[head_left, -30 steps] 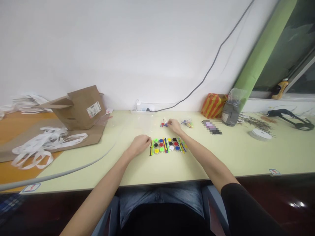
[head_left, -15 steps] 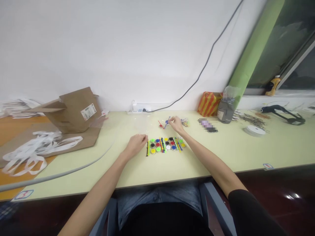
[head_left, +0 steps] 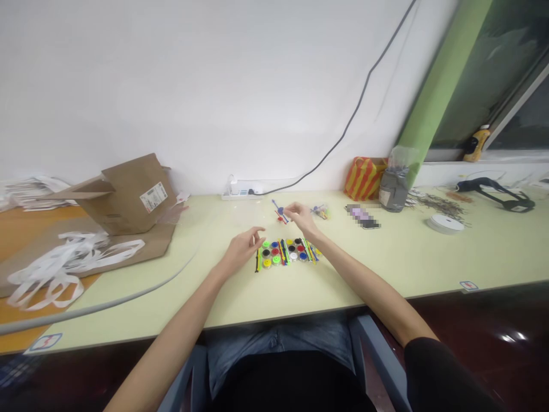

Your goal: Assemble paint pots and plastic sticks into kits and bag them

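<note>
head view, taken from above the forearms: the right hand (head_left: 300, 218) is narrow, thumb and forefinger pinched at the blue hub of a small stick assembly (head_left: 279, 212), with thin red and blue arms sticking out from it. blur hides how firm the pinch is. the assembly sits just past the far edge of the rows of coloured round discs (head_left: 278, 252), over the pale green tabletop (head_left: 386, 269). holding at the hub looks the steadier way, since it leaves the thin arms free and keeps the fingers off them. the left hand (head_left: 242, 249) is wide, fingers loosely spread and curled, held near the left end of the rows and apparently touching nothing. coloured sticks (head_left: 257, 261) lie upright in the view at that end and between the disc columns. a small clear bag of coloured parts (head_left: 321, 212) lies just right of the right hand. farther off are a white power strip (head_left: 240, 194), a brown cardboard box (head_left: 128, 193), a pixelated flat object (head_left: 362, 216) and a white tape roll (head_left: 445, 224).
</note>
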Demonstrator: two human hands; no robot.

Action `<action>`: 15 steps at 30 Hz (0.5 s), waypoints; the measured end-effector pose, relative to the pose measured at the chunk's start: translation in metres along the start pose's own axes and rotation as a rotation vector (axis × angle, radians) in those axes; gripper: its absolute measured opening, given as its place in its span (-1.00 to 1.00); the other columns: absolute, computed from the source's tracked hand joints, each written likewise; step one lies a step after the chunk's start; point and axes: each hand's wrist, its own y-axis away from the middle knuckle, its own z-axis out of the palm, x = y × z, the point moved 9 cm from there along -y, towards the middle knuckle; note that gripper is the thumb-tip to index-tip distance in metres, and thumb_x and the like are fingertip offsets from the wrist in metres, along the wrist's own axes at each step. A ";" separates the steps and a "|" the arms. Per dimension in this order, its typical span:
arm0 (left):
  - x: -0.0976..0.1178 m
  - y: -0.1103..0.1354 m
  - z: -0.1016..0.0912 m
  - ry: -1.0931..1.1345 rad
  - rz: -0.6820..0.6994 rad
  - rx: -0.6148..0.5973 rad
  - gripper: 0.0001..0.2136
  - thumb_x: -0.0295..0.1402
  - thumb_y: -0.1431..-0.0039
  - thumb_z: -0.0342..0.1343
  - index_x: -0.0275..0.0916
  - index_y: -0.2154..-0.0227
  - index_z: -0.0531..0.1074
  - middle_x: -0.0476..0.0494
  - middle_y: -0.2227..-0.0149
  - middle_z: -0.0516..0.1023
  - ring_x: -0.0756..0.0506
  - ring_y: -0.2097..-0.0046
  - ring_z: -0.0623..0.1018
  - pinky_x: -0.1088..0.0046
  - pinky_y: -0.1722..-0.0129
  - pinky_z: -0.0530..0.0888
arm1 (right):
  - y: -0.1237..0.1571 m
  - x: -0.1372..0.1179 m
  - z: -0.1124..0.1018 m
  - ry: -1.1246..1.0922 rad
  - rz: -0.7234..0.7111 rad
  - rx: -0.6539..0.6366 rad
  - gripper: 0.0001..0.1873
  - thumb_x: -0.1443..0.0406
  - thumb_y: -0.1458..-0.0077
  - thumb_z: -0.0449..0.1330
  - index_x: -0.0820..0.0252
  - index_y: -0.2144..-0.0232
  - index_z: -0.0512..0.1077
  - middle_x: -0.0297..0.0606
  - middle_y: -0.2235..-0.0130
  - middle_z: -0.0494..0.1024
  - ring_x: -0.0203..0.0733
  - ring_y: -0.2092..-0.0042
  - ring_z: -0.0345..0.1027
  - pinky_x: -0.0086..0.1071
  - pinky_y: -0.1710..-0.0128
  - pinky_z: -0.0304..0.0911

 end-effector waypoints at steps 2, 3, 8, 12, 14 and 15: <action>0.004 -0.001 0.000 0.157 0.015 0.018 -0.55 -0.09 -0.28 0.05 -0.11 -0.17 0.30 -0.03 0.24 0.55 -0.03 0.33 0.52 0.47 0.31 0.42 | 0.022 -0.036 0.016 0.136 -0.220 -0.043 -0.89 0.23 -0.11 0.20 0.16 0.37 0.43 -0.20 0.21 0.51 -0.14 0.16 0.40 -0.31 0.20 0.34; 0.004 -0.002 0.001 0.229 0.012 0.022 -0.50 -0.08 -0.24 0.09 -0.10 -0.20 0.28 -0.05 0.19 0.55 -0.03 0.30 0.54 0.47 0.32 0.45 | 0.034 -0.050 0.025 0.229 -0.318 -0.058 -0.94 0.28 -0.14 0.17 0.14 0.35 0.43 -0.18 0.17 0.49 -0.13 0.13 0.40 -0.28 0.14 0.34; 0.003 -0.005 0.006 0.502 -0.028 0.037 -0.51 -0.11 -0.13 0.23 -0.19 -0.08 0.38 -0.21 0.00 0.54 -0.14 0.11 0.61 0.39 0.24 0.57 | 0.073 -0.071 0.061 0.533 -0.538 -0.118 -0.81 0.39 -0.26 0.05 0.10 0.28 0.45 -0.11 0.08 0.45 -0.08 0.06 0.38 -0.18 0.03 0.32; 0.002 -0.007 0.006 0.627 -0.011 0.073 -0.57 -0.13 -0.08 0.30 -0.23 0.05 0.45 -0.20 0.11 0.59 -0.16 0.12 0.62 0.28 0.13 0.59 | 0.076 -0.065 0.060 0.377 -0.531 -0.164 -0.81 0.30 -0.31 0.07 0.11 0.29 0.48 -0.13 0.09 0.46 -0.14 0.17 0.42 -0.22 0.12 0.36; 0.001 -0.007 0.004 0.640 0.010 0.103 -0.62 -0.13 -0.09 0.30 -0.24 0.10 0.48 -0.16 0.20 0.60 -0.13 0.17 0.61 0.26 0.11 0.59 | 0.076 -0.066 0.054 0.246 -0.511 -0.175 -0.82 0.25 -0.31 0.10 0.09 0.29 0.49 -0.15 0.12 0.47 -0.14 0.17 0.43 -0.26 0.18 0.37; 0.000 -0.007 0.003 0.635 0.015 0.122 -0.64 -0.13 -0.10 0.29 -0.24 0.13 0.50 -0.14 0.23 0.59 -0.12 0.19 0.60 0.27 0.12 0.59 | 0.076 -0.067 0.049 0.187 -0.489 -0.164 -0.83 0.23 -0.30 0.11 0.08 0.27 0.49 -0.16 0.14 0.48 -0.14 0.18 0.43 -0.28 0.23 0.36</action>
